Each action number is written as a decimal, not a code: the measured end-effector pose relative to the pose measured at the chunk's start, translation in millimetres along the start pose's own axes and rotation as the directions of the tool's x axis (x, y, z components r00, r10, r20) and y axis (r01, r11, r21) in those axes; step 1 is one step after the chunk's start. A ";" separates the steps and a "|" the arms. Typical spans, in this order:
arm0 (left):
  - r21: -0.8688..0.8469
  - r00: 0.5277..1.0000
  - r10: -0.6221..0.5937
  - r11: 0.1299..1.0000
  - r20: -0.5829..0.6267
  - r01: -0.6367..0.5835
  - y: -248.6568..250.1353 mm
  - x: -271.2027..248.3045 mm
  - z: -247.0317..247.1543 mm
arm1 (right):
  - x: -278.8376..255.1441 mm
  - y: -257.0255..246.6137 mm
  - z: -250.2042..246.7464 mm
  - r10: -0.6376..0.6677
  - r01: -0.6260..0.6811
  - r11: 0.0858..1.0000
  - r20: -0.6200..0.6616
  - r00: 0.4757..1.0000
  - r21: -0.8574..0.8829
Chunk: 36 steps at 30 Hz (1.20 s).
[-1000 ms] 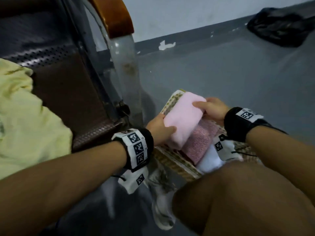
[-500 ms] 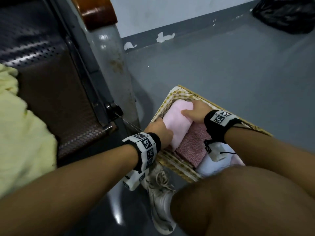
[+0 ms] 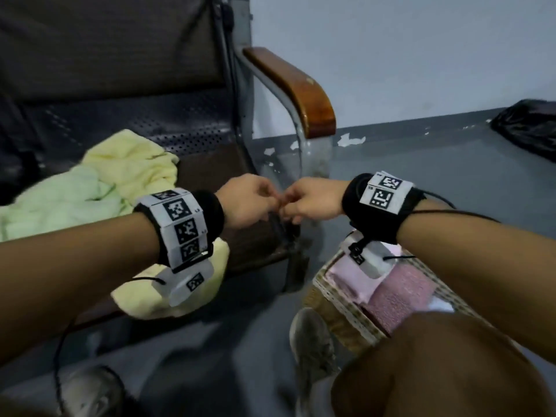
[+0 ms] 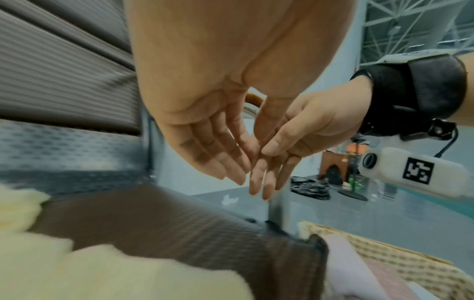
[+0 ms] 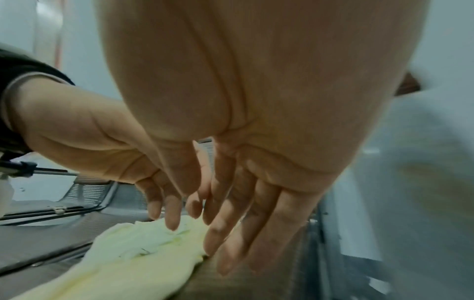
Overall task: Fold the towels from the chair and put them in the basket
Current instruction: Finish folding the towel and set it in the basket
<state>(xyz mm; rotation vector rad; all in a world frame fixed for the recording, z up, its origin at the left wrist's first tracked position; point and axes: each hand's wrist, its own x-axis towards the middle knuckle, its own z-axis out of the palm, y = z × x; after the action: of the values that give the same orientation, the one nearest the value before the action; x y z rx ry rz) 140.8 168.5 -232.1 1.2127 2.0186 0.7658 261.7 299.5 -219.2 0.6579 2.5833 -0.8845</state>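
Both hands are seen empty above the chair seat (image 3: 255, 245), the left hand (image 3: 245, 203) and right hand (image 3: 313, 201) loose-fingered, fingertips touching. Pink towels (image 3: 352, 284) lie folded in the wicker basket (image 3: 337, 311); the yellow towel (image 3: 132, 164) is judged next for picking up.

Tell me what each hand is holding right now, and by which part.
Nothing. The left hand and right hand meet empty above the chair, fingers relaxed. The pink towel lies in the basket; the yellow towel lies untouched.
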 end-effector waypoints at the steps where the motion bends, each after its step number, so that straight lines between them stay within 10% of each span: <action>1: -0.014 0.999 -0.027 1.000 -0.040 0.027 -9.9 -9.7 -17.6 | 12.3 -23.2 2.8 -0.041 0.041 0.999 0.005 0.999 0.034; 10: 0.268 0.919 -0.367 0.880 -0.143 0.393 -138.6 -76.9 -55.1 | 120.3 -129.5 62.8 -0.141 0.145 0.983 0.049 0.989 -0.109; 21: 0.229 0.965 -0.177 0.948 -0.195 0.220 -168.0 -80.9 -45.7 | 151.7 -126.2 102.6 -0.015 0.009 0.918 -0.011 1.000 -0.397; 26: -0.077 0.917 -0.135 0.991 -0.375 0.114 -150.1 -76.6 -69.0 | 147.3 -139.1 90.3 0.020 -0.011 0.998 -0.161 0.987 0.058; 30: -0.367 0.873 -0.280 0.921 -0.399 0.128 -142.4 -76.3 -90.3 | 128.8 -160.9 69.0 0.036 0.190 0.628 -0.272 0.962 0.754; 32: -0.513 0.871 -0.336 0.850 -0.357 0.118 -135.0 -79.2 -97.8 | 116.2 -171.4 62.4 -0.025 0.258 0.510 -0.286 0.958 0.821; 36: -0.629 0.925 -0.034 0.743 -0.378 -0.230 -110.4 -82.4 -104.8 | 95.0 -188.8 55.6 -0.218 0.346 0.394 -0.279 0.935 0.851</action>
<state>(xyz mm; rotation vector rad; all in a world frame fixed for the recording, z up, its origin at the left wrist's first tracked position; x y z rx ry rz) 31.5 34.2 -231.5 0.7799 1.6874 1.7066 92.2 161.8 -211.2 0.4828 2.1425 -2.4953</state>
